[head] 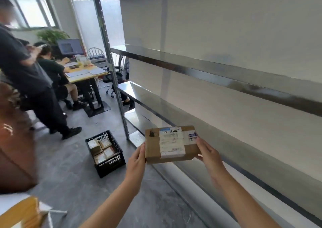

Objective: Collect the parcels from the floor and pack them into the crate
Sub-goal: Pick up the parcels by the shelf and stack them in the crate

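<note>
**Parcel held up before the shelving, crate on the floor below**

The tall grey metal shelving unit [226,74] ran out of the picture at the top, right and bottom, so its full extent could not be seen. A large blurred brown shape [15,140] filled the left edge and could not be identified. A yellow and white object [19,212] was cut off at the lower left corner. On the grey concrete floor [73,172] a standing person in dark clothes [26,67] was partly cropped by the left edge. Behind that person a wooden-topped desk [87,74] carried papers too small to read.

The black slatted plastic crate [111,165] stood on the floor near the foot of the shelving post. It held several small tan parcels [102,149] packed side by side, and their labels were illegible.

The brown cardboard parcel [153,151] was a flat rectangular box. A white shipping label was wrapped over its middle, a blue-edged sticker sat near its right end, and there were black marks at its upper left. The print was blurred. It was held in the air in front of the lower shelves, above and to the right of the crate.

The left hand [137,159] gripped its left end and the right hand [209,156] gripped its right end. Each thumb lay on the near face, while the fingers were hidden behind the box.
</note>
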A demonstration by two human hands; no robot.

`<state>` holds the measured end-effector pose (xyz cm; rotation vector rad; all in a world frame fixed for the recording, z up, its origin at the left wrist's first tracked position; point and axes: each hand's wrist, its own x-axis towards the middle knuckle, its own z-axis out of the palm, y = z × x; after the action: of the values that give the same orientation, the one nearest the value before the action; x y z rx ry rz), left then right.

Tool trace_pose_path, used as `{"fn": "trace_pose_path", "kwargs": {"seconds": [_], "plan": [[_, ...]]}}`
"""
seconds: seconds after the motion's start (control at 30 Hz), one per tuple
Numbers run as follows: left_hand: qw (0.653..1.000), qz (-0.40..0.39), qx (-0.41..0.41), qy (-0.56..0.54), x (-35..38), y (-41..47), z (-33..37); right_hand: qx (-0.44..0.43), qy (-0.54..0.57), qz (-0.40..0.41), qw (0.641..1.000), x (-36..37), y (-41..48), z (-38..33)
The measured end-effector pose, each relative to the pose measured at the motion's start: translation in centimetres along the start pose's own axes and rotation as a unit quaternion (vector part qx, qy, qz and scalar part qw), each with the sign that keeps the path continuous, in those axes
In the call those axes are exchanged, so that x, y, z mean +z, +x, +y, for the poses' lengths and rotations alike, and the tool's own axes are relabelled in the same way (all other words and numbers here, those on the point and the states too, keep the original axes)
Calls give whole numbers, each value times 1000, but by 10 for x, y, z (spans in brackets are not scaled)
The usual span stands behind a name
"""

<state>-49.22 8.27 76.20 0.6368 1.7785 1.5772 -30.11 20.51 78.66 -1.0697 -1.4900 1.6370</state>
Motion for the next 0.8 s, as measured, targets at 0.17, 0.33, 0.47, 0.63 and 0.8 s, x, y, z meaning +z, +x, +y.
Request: {"fn": "trace_pose_path", "kwargs": {"seconds": [0.17,0.33,0.47,0.63,0.8], "plan": [[997,63,-37,-21,-35,9,-12,45,-24,-79,996,45,36,12],[989,133,-61,-36,-100,48,-25,53,-55,-127,989,135,87,15],[980,178,-65,-54,-166,92,-25,56,-68,-152,984,223,124,15],[970,231,-54,-52,-254,161,-17,65,-80,-187,977,324,166,3],[971,222,-66,-52,-310,228,-15,81,-61,-175,979,398,225,1]]}}
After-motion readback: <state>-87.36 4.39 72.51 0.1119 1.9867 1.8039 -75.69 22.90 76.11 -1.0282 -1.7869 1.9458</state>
